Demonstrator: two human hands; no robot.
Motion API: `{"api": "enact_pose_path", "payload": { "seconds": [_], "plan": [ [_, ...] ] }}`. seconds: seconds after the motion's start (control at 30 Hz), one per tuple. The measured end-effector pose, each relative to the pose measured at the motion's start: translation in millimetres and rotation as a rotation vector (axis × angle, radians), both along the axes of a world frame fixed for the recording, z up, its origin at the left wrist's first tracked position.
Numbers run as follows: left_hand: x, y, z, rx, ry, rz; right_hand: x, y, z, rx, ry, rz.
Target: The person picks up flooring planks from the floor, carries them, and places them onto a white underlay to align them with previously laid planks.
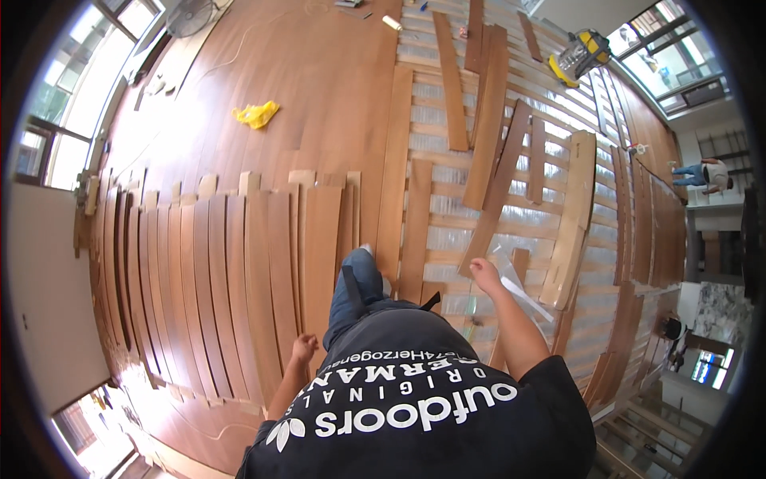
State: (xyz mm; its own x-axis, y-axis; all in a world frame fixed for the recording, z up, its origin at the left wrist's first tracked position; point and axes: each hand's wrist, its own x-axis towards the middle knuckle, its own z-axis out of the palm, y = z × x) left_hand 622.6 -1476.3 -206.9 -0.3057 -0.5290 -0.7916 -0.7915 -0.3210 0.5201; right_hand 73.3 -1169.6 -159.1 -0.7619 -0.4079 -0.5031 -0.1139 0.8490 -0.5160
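Note:
I stand upright in a black T-shirt and jeans, one leg [357, 289] stepping ahead. My left hand [303, 349] hangs at my side in a loose fist, empty, above a row of brown floor planks [223, 287] laid side by side. My right hand [484, 274] swings out with curled fingers and nothing visibly in it. It is over loose planks [501, 188] and a clear plastic strip [523, 291] on the floor. Whether it touches the strip I cannot tell.
Finished wood flooring [319, 88] lies ahead, with a yellow bag [256, 114] on it. To the right are wooden battens over silver underlay [447, 215], scattered planks, and a yellow machine [581, 54]. Another person [706, 174] bends over at far right. Windows line the left.

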Motion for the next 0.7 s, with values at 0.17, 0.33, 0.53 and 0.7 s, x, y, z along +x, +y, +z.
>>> {"api": "enact_pose_path", "payload": {
  "seconds": [0.17, 0.33, 0.53, 0.7],
  "plan": [
    [-35, -63, -81, 0.050, -0.150, -0.116, -108, -104, -23, -0.155, -0.014, -0.046],
    [-239, -216, -1, 0.153, -0.219, -0.214, -171, -116, -66, 0.068, -0.064, -0.015],
    [-432, -485, 37, -0.353, 0.088, 0.030, -251, -243, -43, -0.028, -0.065, 0.068],
    [-637, -591, 86, -0.329, 0.251, -0.055, -338, -300, -65, 0.138, -0.171, -0.003]
  ]
}}
